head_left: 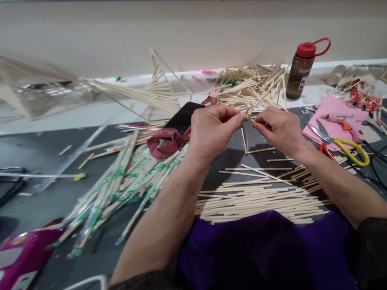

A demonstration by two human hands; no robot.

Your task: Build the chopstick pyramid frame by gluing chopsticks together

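A small frame of thin wooden sticks [248, 137] stands on the dark table between my hands, its upper joint at my fingertips. My left hand [213, 129] is closed in a pinch on the frame at that joint. From the other side, my right hand [279, 129] pinches the stick frame close to the same joint, thumb and forefinger together. The fingers partly hide the joint. Just below lie many loose wooden sticks [260, 201], mostly side by side. Behind my hands is a heap of joined sticks [250, 88].
Left lie wrapped chopsticks [121, 177] and a maroon ribbon [163, 143]. A twisted stick model [136, 92] stands behind. On the right are scissors [347, 149], a glue gun [344, 123], pink paper [329, 106] and a bottle [300, 72]. A purple packet [27, 257] lies front left.
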